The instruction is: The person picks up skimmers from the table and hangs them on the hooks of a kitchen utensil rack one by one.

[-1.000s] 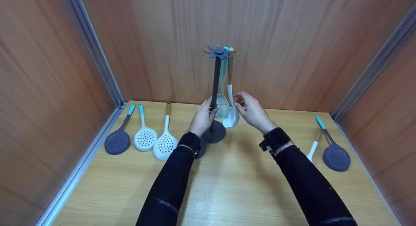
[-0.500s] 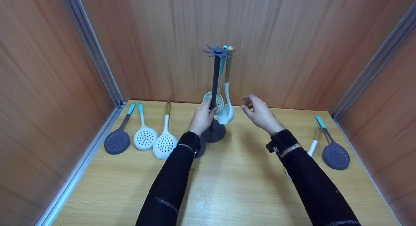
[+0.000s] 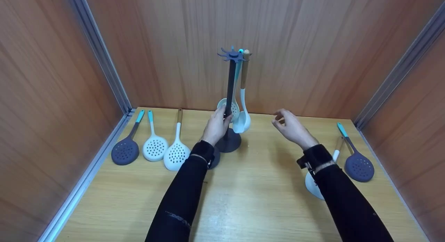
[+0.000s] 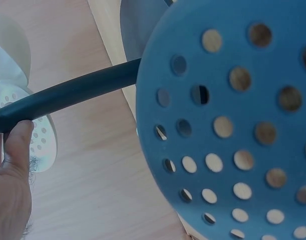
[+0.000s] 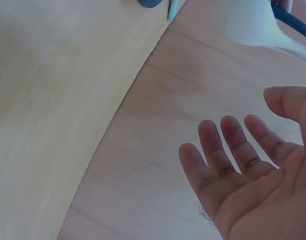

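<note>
My left hand (image 3: 216,126) grips the dark pole (image 3: 231,85) of a utensil stand, low down above its round base (image 3: 229,142). From the stand's hooks hang a white ladle (image 3: 242,123) with a wooden handle and a pale slotted spoon (image 3: 235,110) with a teal handle. Another pale round utensil (image 3: 221,103) shows behind the pole. A dark perforated skimmer head (image 4: 228,120) fills much of the left wrist view; in the head view my left wrist mostly covers it. My right hand (image 3: 292,129) is off to the right of the ladle, holding nothing, its fingers loosely bent (image 5: 263,185).
On the left lie a dark skimmer (image 3: 126,151), a white skimmer (image 3: 155,148) and a white slotted turner (image 3: 177,155). At right lie another dark skimmer (image 3: 359,168) and a white-headed utensil (image 3: 312,186) partly under my right forearm. Wooden panels (image 3: 295,61) enclose the table.
My right hand has come away from the ladle and moved right. The ladle and slotted spoon have swung left and settled. My left hand stays on the pole.
</note>
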### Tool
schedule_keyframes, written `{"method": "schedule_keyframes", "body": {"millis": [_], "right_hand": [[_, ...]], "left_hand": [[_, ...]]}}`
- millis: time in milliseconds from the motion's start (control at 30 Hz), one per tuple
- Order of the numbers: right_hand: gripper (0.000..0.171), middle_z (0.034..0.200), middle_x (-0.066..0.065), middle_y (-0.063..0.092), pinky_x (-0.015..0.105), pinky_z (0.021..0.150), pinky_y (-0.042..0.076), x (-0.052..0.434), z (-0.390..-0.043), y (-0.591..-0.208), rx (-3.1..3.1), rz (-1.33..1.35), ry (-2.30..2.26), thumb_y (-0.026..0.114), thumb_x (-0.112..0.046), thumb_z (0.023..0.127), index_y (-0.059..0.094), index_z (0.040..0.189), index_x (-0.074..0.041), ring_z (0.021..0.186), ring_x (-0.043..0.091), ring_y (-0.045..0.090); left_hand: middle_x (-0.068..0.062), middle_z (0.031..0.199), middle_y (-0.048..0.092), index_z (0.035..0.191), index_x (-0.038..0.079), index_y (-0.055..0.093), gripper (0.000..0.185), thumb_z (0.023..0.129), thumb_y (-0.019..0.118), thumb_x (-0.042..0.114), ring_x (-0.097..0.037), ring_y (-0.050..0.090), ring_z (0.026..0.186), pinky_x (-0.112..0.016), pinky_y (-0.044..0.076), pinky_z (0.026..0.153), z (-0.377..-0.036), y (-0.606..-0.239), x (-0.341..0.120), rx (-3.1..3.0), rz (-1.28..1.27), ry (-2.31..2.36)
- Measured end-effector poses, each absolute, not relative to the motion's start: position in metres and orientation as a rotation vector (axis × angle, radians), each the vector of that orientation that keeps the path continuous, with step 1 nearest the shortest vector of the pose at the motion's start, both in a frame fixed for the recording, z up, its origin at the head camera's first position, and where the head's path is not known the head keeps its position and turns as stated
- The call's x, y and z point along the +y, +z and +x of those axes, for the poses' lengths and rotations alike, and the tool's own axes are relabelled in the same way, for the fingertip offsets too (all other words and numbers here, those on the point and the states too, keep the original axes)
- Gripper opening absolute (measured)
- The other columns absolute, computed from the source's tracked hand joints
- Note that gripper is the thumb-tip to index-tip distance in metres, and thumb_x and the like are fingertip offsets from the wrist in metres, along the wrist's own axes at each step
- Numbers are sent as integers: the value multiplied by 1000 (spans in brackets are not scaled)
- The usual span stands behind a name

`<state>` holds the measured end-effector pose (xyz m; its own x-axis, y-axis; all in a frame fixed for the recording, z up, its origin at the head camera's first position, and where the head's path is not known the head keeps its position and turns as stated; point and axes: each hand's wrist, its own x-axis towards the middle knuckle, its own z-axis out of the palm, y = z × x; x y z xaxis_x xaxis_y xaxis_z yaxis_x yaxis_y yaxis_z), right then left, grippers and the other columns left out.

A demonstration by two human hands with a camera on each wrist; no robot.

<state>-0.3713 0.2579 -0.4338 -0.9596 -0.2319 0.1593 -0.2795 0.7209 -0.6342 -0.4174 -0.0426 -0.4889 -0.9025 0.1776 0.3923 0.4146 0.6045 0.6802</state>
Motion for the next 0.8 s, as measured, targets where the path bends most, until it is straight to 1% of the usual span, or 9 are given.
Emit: {"method": "schedule_keyframes", "body": {"millis": [300,500,600,800], "right_hand": [[40,129,20,57,51,97,53,278,-365,-439,-2873,356,1090,57,-26,107,52,140,-4,121,39,59],[43,133,19,56,53,97,53,289,-356,-440,-2908,267,1076,56,-32,108,50,142,-6,125,39,57],[45,133,21,55,53,97,52,297,-351,-441,-2909,250,1065,55,-33,108,49,143,-6,125,40,58],[48,131,23,55,54,96,52,310,-343,-445,-2896,230,1035,55,-33,108,48,144,-3,122,42,58]], "left_hand": [[-7,117,64,127,9,57,23,107,58,21,-21,66,110,-36,56,95,-418,-491,-43,-2481,-543,-1129],[-4,122,64,133,14,55,28,108,56,25,-19,66,114,-37,56,97,-417,-490,-43,-2532,-492,-1175],[-4,123,64,135,15,55,29,108,57,24,-18,66,115,-37,56,97,-417,-488,-42,-2549,-478,-1191],[-4,119,64,129,14,56,23,107,57,22,-18,66,110,-36,57,94,-417,-489,-43,-2548,-480,-1198]]}}
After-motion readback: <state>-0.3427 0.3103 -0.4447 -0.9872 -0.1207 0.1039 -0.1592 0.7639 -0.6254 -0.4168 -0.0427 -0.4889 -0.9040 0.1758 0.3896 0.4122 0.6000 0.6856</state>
